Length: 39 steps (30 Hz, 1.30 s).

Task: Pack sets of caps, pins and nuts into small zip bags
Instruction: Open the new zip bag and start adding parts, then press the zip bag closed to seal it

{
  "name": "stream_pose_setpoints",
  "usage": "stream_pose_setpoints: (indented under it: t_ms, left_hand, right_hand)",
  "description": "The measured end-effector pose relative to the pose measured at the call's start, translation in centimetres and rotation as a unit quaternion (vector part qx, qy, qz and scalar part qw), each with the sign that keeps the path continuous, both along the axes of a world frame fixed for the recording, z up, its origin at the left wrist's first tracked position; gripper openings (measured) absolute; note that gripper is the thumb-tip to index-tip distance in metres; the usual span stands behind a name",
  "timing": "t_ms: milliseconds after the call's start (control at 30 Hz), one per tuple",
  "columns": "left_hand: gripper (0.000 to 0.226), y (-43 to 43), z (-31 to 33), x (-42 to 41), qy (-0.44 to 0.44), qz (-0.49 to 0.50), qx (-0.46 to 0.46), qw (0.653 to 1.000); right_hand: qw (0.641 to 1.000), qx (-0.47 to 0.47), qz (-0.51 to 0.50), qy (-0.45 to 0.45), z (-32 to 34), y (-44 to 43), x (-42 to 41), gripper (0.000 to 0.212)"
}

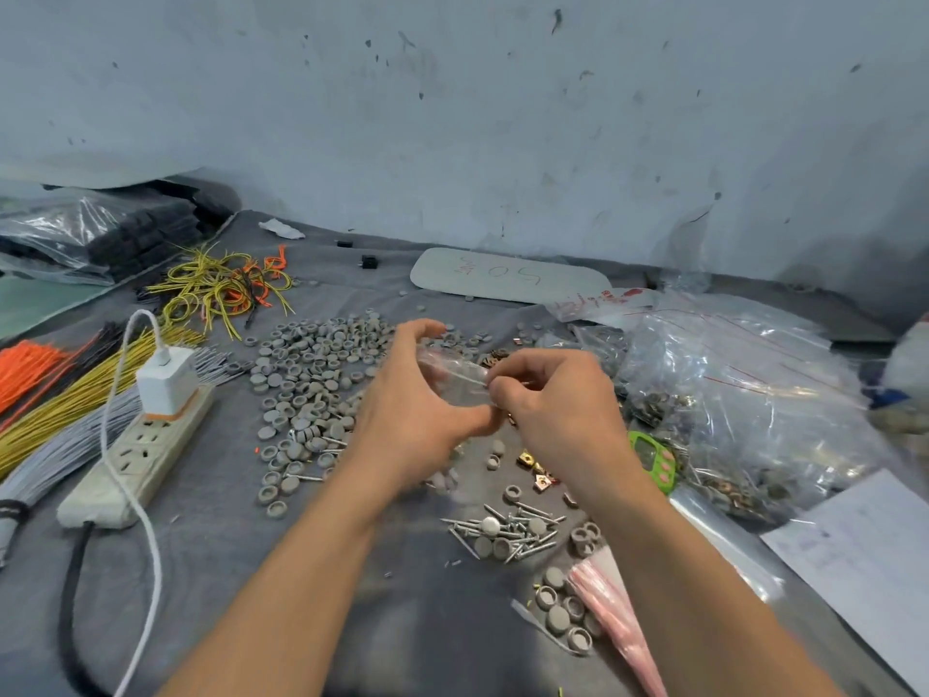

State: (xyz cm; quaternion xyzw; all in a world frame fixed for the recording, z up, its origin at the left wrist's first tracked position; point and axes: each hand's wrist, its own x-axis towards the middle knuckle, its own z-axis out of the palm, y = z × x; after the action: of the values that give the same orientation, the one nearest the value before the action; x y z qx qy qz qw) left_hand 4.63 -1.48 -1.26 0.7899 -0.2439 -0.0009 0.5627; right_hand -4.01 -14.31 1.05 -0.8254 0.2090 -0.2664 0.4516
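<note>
Left hand (417, 404) and right hand (558, 399) pinching blurred zip bag (452, 377), contents unclear

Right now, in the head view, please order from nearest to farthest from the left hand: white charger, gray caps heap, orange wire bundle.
1. The gray caps heap, just left of the left hand.
2. The white charger, further left, on the power strip.
3. The orange wire bundle, at the far left edge.
</note>
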Motion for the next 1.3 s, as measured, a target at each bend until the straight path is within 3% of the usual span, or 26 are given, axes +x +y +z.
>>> stream_pose_setpoints:
  t_ms: [167, 300, 400, 500, 633, 967, 1300]
  left_hand:
    - [0.030, 0.0, -0.4, 0.8, 0.112, -0.080, -0.077, 0.988]
    - [0.028, 0.8, -0.2, 0.8, 0.114, -0.090, -0.083, 0.986]
    - [0.027, 1.3, 0.0, 0.6, 0.126, -0.084, -0.097, 0.984]
    - [0.021, 1.5, 0.3, 0.4, 0.142, -0.092, -0.108, 0.980]
    - [0.012, 1.8, 0.7, 0.3, 0.155, -0.082, -0.112, 0.978]
    - [0.016, 1.9, 1.0, 0.4, 0.091, -0.020, -0.034, 0.995]
    - [0.009, 1.6, 0.8, -0.2, 0.119, -0.038, -0.032, 0.992]
  right_hand:
    - [1.000, -0.007, -0.020, 0.004, -0.5, -1.7, -1.4, 0.018]
    - [1.000, 0.022, -0.008, -0.005, -0.6, -2.5, -2.2, 0.018]
    - [0.999, 0.037, 0.006, -0.003, -0.7, -2.8, -2.6, 0.032]
    - [0.998, 0.062, 0.006, 0.015, -0.6, -2.8, -2.6, 0.011]
    - [0.995, 0.104, 0.004, 0.002, -0.5, -3.0, -2.8, 0.011]
    - [0.998, 0.062, 0.004, 0.028, -1.0, -3.3, -2.3, 0.018]
    - [0.995, 0.097, 0.017, 0.019, -1.5, -2.7, -1.8, 0.013]
